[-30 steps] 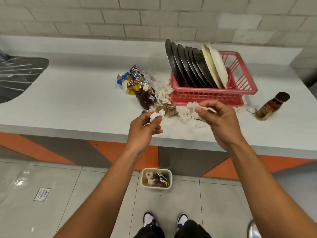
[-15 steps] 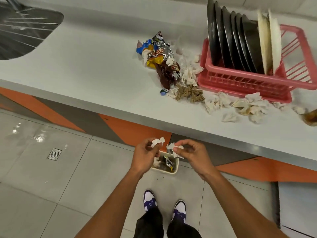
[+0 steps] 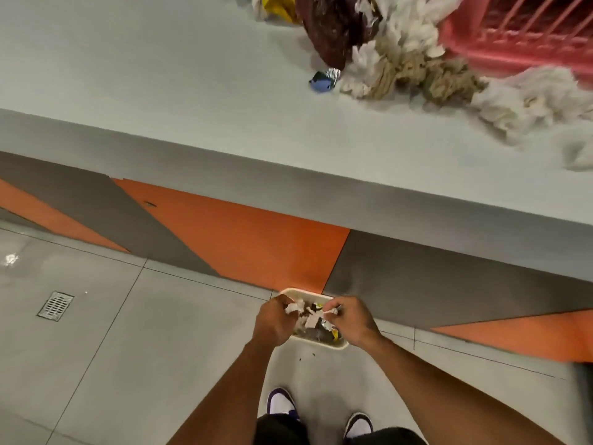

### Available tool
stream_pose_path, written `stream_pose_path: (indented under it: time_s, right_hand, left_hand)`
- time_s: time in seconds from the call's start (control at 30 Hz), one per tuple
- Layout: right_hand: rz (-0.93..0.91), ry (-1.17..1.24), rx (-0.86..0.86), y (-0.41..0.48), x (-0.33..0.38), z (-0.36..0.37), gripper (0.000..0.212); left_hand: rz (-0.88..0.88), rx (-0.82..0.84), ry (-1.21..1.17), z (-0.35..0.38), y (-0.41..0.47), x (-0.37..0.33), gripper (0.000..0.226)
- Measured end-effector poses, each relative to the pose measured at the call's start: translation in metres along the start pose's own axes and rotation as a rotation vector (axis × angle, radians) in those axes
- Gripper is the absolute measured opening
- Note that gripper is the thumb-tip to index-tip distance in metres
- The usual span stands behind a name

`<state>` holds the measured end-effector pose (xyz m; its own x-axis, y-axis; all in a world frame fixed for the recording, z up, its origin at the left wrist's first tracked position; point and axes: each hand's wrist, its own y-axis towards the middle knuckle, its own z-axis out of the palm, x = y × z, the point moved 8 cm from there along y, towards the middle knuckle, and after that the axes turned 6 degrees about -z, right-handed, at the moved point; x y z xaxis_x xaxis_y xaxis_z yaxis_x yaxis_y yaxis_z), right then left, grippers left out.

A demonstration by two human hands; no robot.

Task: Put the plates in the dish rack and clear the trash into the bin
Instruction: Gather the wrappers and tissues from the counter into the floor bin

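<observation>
Both hands are low over a small cream bin [image 3: 324, 343] on the floor below the counter. My left hand [image 3: 274, 321] pinches a white tissue scrap [image 3: 293, 306] above the bin's left side. My right hand [image 3: 349, 319] pinches another white tissue scrap [image 3: 324, 313] above its right side. The bin holds wrappers and paper. On the counter at the top, blurred, lie a pile of crumpled tissues [image 3: 398, 64], a dark brown wrapper [image 3: 333, 30] and a small blue foil wrapper [image 3: 322, 82]. The pink dish rack [image 3: 519, 43] shows only its lower corner; the plates are out of view.
The grey counter [image 3: 160, 91] juts out above the bin, its front edge [image 3: 288, 191] between my head and the trash. A floor drain [image 3: 56, 306] sits at the left. My two shoes [image 3: 282, 404] stand just behind the bin on grey tiles.
Both hands went down from the counter to the bin, each carrying a tissue scrap. The view tilted down and closer, so the sink, plates and bottle left the frame.
</observation>
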<state>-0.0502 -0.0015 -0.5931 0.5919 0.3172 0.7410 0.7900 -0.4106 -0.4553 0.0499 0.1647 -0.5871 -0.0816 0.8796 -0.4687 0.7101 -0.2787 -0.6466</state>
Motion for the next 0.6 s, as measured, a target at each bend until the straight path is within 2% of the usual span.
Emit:
stream_pose_path:
  time_s: [0.1,0.2,0.3,0.37,0.43,0.6]
  right_hand:
    - [0.005,-0.083,0.007,0.033,-0.045,0.027,0.032]
    - [0.017,-0.132,0.009,0.06,-0.082,0.049,0.021]
    - [0.03,-0.173,0.062,0.08,-0.109,0.067,0.012]
    - [0.017,-0.234,0.137,0.088,-0.12,0.076,0.028]
    - [0.007,-0.28,0.199,0.089,-0.121,0.079,0.039]
    - [-0.012,-0.287,0.164,0.063,-0.088,0.053,0.033]
  left_hand:
    - [-0.023,0.022,0.04,0.037,0.035,0.023,0.025]
    - [-0.048,0.027,0.05,0.066,0.063,0.042,0.026]
    - [-0.043,0.135,0.039,0.098,0.088,0.053,0.041]
    - [-0.035,0.208,0.064,0.113,0.097,0.055,0.062]
    - [-0.047,0.235,0.092,0.115,0.098,0.058,0.071]
    - [-0.041,0.208,0.054,0.088,0.067,0.039,0.057]
